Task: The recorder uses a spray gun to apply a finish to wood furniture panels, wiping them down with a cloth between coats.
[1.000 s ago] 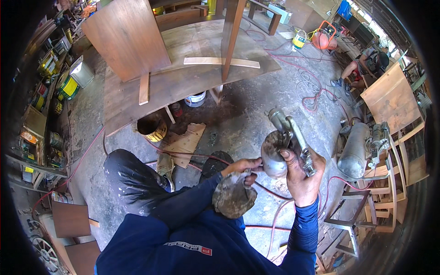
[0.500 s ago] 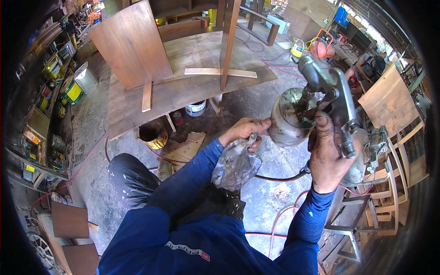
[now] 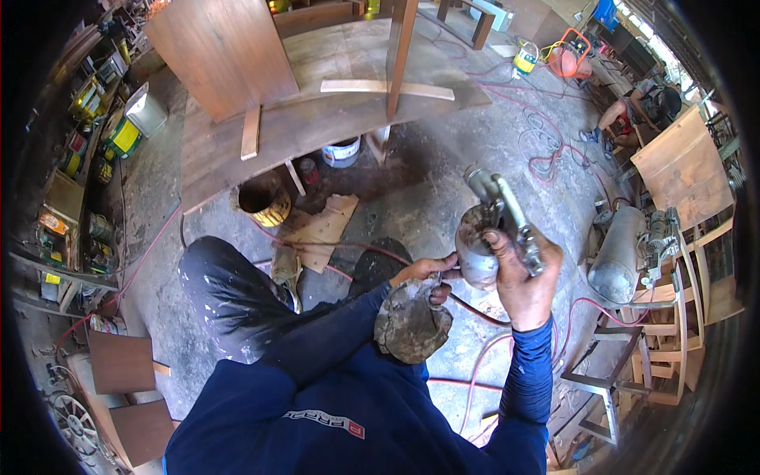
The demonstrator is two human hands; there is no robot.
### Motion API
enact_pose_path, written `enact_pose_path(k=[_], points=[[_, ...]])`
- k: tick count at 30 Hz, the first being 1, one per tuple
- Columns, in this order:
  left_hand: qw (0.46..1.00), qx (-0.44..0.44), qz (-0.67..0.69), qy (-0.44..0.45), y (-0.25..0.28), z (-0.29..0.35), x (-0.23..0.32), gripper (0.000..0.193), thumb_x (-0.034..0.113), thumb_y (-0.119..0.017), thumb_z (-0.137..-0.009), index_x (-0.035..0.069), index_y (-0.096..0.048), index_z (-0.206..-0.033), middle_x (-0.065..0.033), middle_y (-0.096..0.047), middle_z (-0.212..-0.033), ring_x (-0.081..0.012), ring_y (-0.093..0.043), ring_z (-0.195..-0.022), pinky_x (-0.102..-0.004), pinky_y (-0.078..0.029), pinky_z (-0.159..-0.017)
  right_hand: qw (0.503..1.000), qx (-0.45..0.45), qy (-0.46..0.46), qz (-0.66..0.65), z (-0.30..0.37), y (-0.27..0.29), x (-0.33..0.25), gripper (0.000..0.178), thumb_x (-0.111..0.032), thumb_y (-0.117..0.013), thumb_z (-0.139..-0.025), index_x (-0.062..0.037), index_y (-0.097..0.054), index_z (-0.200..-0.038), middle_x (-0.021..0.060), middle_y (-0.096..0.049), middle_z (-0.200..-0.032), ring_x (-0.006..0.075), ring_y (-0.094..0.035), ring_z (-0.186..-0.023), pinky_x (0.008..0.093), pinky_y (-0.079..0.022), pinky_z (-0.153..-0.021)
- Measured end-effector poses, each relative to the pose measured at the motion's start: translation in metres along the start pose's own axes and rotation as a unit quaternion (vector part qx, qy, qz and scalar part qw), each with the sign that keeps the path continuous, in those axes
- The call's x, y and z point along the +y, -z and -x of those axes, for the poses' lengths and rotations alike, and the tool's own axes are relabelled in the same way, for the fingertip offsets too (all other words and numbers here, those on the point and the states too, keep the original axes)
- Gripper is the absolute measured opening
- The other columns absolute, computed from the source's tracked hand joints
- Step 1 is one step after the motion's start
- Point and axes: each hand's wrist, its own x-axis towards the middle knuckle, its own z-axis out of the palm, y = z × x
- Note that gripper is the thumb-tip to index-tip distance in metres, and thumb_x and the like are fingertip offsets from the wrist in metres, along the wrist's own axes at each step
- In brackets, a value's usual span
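Head view: right hand point(image 3: 524, 286) clamps grimy metal spray gun point(image 3: 497, 233), left hand point(image 3: 427, 275) pinches crusty rag point(image 3: 410, 323).

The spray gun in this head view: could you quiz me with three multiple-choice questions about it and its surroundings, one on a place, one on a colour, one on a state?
1. Where is the white bucket?
A. under the wooden table
B. on top of the table
C. beside the grey tank

2. What colour are the person's sleeves?
A. red
B. dark blue
C. white

3. How is the spray gun held?
A. lying on the floor
B. hanging from a hook
C. gripped in the right hand, the left hand at its cup with a rag

Answers:
1 A, it shows below the table's edge.
2 B, both forearms are dark blue.
3 C, the right fingers wrap the handle.
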Motion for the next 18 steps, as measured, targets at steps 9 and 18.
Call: enact_pose_path(k=[9,18], points=[[0.995,0.076,0.060,0.011,0.027,0.006,-0.035,0.034,0.035,-0.051,-0.101,0.011,-0.052,-0.124,-0.0087,-0.058,-0.116,-0.0097,-0.043,-0.058,-0.0245,-0.037,-0.052,0.998,-0.013,-0.022,0.053,0.018,-0.013,0.027,0.037,-0.024,-0.076,-0.085,0.0086,-0.068,-0.100,0.0183,-0.070,-0.079,0.0223,-0.069,-0.069,0.0318,-0.051,-0.065],[0.943,0.138,-0.277,-0.125,-0.076,-0.003,0.076,0.053,0.045,-0.059,-0.096,-0.005,-0.061,-0.114,-0.0106,-0.061,-0.069,-0.0130,-0.055,-0.044,-0.0293,-0.040,-0.039,0.967,0.213,0.140,-0.007,-0.013,0.042,-0.026,0.025,-0.017,-0.080,-0.082,-0.0002,-0.069,-0.098,0.0060,-0.070,-0.088,0.0126,-0.063,-0.073,0.0270,-0.049,-0.067]])
